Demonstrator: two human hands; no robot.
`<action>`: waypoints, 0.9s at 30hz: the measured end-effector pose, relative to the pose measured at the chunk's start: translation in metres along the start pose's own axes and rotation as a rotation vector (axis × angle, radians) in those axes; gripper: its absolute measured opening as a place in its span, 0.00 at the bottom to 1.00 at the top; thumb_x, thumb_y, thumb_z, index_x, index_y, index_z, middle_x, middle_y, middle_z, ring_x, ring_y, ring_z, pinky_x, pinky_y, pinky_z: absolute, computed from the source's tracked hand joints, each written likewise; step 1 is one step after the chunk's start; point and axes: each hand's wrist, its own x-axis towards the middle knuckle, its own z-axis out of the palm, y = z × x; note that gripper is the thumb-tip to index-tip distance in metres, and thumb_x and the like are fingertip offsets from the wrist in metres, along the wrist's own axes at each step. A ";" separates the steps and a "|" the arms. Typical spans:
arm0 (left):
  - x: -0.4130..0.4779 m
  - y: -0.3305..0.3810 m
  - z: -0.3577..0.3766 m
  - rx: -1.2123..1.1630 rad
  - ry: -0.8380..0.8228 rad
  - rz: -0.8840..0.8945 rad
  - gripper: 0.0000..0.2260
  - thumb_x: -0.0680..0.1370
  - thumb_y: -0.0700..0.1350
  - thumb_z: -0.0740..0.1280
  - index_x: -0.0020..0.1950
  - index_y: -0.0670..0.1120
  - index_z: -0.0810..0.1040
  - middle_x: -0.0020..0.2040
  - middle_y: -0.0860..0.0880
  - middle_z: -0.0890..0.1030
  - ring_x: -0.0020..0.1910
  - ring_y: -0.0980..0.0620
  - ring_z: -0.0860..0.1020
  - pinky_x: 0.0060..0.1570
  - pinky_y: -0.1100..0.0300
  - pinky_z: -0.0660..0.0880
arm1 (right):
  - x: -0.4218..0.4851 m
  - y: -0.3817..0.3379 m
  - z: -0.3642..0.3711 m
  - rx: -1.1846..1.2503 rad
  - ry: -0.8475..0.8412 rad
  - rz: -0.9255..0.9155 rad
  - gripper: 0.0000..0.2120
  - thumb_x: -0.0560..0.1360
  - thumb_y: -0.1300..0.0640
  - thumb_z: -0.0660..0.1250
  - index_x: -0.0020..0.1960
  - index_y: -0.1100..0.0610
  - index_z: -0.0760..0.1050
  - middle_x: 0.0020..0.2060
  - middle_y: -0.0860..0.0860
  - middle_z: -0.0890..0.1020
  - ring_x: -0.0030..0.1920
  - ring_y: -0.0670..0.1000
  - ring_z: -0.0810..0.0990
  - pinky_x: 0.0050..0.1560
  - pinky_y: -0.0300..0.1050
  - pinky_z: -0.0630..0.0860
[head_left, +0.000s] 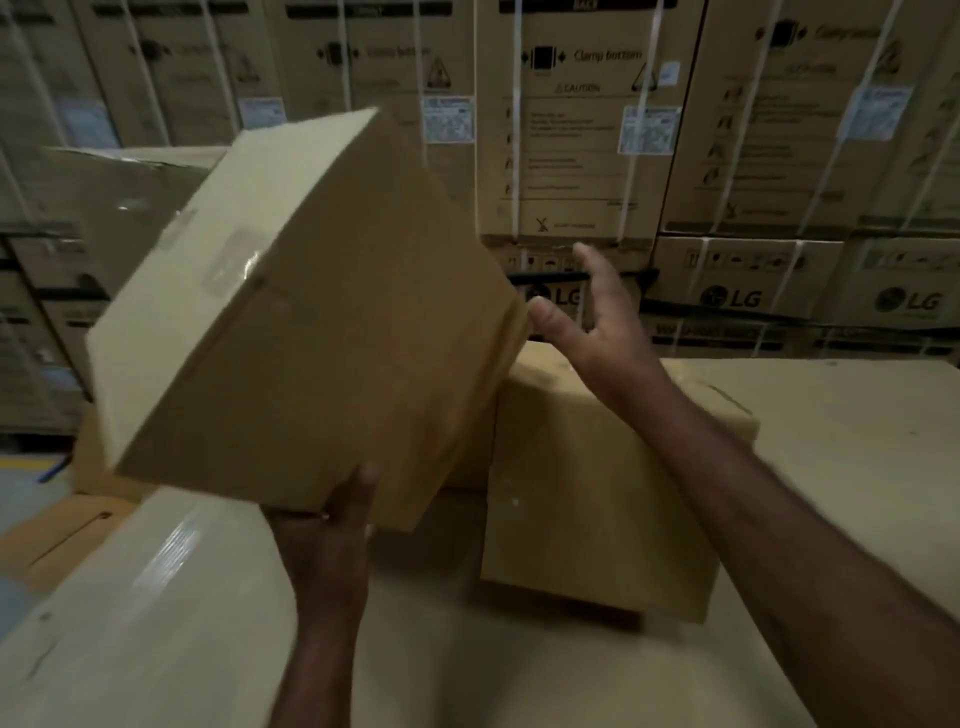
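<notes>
Head view: a plain taped box (311, 322), tilted, fills ten o'clock, its lower edge clasped by the left grip (327, 525). The right grip (592, 322), fingers spread, holds nothing at the box's three o'clock corner. Stacked cartons (582, 130) at twelve read "LG", "Clamp bottom" and "CAUTION".

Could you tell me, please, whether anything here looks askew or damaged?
The lifted box is tilted steeply, held only at its lower edge by the left hand; the right hand is open beside its corner. No damage shows on it.
</notes>
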 end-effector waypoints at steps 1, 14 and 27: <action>-0.001 0.001 -0.007 -0.029 0.035 0.003 0.40 0.63 0.62 0.81 0.70 0.51 0.73 0.65 0.57 0.80 0.64 0.57 0.78 0.64 0.61 0.75 | 0.004 -0.010 0.009 0.022 -0.042 0.017 0.43 0.73 0.31 0.64 0.80 0.43 0.51 0.81 0.47 0.52 0.79 0.51 0.54 0.72 0.54 0.61; -0.003 0.026 -0.074 0.036 -0.003 -0.193 0.34 0.62 0.45 0.82 0.67 0.49 0.75 0.57 0.52 0.84 0.57 0.52 0.83 0.48 0.60 0.81 | -0.035 -0.031 0.062 0.281 -0.364 0.149 0.30 0.70 0.30 0.65 0.68 0.42 0.73 0.57 0.43 0.80 0.57 0.48 0.80 0.51 0.44 0.80; -0.021 0.100 -0.112 0.284 -0.331 -0.048 0.26 0.59 0.38 0.85 0.56 0.43 0.84 0.49 0.47 0.87 0.48 0.52 0.84 0.46 0.56 0.83 | -0.102 -0.097 -0.032 0.665 -0.246 0.239 0.33 0.74 0.30 0.44 0.46 0.43 0.85 0.51 0.56 0.85 0.56 0.61 0.82 0.55 0.64 0.79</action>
